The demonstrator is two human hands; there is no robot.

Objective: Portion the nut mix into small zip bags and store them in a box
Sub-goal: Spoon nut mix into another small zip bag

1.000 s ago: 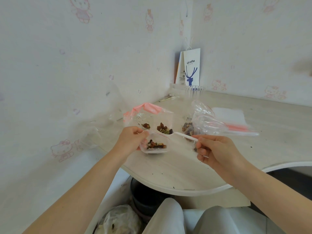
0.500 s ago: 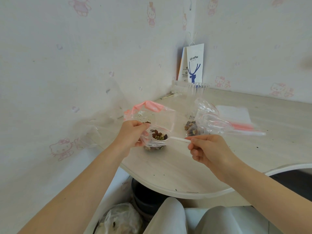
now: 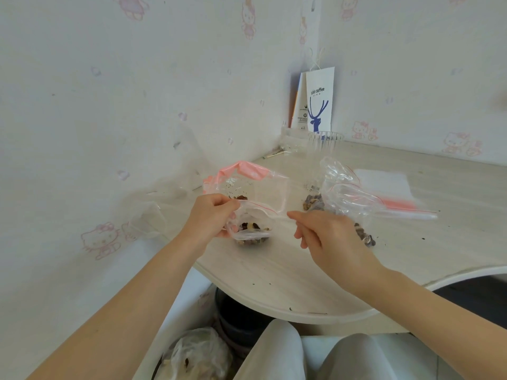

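A small zip bag (image 3: 256,215) of nut mix (image 3: 251,226) is held above the table's (image 3: 274,283) front-left edge, its top pinched at one end by the left hand (image 3: 211,215), at the other by the right hand (image 3: 326,237).

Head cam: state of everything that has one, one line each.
Small clear red-lined zip bag: mouth open, part-filled with nuts.
White plastic scoop: bowl inside that bag's mouth.
Left hand: pinches the bag's rim.
Right hand: pinches the scoop's handle.
Large clear nut-mix bag: open, lying down, nuts spilled beside it.
Clear ribbed plastic cup: upright, looks empty.
White paper bag with blue deer: upright against the wall.
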